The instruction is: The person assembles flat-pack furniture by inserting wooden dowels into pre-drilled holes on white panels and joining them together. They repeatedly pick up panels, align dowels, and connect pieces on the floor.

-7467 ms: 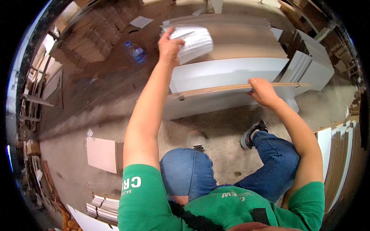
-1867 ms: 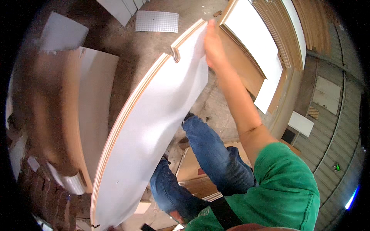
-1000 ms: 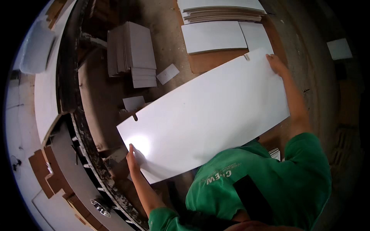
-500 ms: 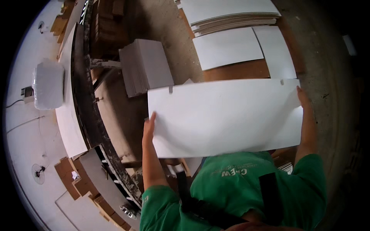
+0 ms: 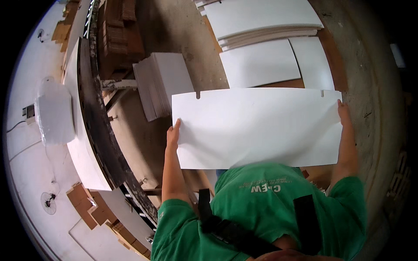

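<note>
Across the front of my body I hold a wide white panel with two small notches in its far edge. My left hand grips its left edge, thumb on the top face. Around the right edge, near the far corner, my right hand is closed; its fingers are partly hidden by the panel. The panel's near edge meets my green shirt. Beyond the far edge lie a smaller white panel and a narrow white panel on a brown board.
A stack of white panels lies at the far end. Grey-white boards stand stacked left of my panel. Further left runs a dark, worn bench frame, with a plastic-wrapped bundle beside it. Brown stacked pieces sit at the far left.
Both hands still hold the white panel, which has shifted slightly to the right in view. Its near edge appears higher against my shirt, and the surroundings have shifted slightly downward.
</note>
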Tool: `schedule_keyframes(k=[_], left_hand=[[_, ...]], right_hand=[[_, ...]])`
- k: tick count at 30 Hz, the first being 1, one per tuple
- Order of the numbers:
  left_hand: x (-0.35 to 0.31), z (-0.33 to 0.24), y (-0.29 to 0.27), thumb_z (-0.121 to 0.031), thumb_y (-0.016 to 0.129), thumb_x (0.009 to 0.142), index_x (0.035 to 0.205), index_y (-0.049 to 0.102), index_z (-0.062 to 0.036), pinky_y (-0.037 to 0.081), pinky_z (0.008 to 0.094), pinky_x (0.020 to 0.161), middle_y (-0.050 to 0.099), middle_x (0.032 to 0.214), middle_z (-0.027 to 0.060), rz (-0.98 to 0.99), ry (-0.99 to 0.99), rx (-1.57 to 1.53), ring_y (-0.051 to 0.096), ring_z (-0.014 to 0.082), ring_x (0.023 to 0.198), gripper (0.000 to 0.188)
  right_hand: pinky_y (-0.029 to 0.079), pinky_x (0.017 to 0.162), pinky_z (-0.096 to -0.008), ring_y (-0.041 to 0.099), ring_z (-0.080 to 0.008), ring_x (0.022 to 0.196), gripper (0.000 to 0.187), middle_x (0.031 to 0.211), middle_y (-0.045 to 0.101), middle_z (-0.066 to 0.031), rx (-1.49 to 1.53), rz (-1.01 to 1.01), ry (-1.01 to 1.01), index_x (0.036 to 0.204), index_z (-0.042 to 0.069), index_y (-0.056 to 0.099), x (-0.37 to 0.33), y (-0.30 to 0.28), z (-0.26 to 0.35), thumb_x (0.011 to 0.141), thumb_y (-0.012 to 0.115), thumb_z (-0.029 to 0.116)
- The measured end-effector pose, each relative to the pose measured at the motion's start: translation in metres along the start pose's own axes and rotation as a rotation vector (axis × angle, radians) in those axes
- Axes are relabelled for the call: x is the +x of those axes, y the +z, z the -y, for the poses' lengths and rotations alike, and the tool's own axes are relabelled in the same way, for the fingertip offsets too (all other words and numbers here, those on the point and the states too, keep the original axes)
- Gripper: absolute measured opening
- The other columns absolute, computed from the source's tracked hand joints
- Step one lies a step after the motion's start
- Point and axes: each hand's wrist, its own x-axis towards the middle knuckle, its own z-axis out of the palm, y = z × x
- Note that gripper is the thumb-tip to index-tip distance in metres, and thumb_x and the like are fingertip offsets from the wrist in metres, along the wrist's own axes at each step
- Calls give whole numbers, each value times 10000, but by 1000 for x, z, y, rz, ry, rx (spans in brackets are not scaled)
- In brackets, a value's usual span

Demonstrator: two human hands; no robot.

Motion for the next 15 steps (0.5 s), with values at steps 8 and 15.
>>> schedule_keyframes(k=[8, 15], left_hand=[[166, -85, 6, -519, 485, 817, 1204, 451, 19, 308, 363, 936, 483, 1179, 132, 157, 2, -187, 429, 246, 1095, 664], [292, -206, 45, -441, 548, 808, 943, 562, -4, 420, 304, 704, 542, 840, 60, 244, -27, -225, 511, 160, 804, 458]], right_hand=[[399, 842, -400, 512, -363, 1004, 515, 1069, 541, -242, 139, -21, -90, 1102, -51, 511, 62, -25, 165, 881, 418, 405], [383, 879, -333, 503, -304, 1039, 469, 1118, 520, -243, -29, -103, 39, 1152, -37, 487, 120, 32, 243, 885, 443, 346]])
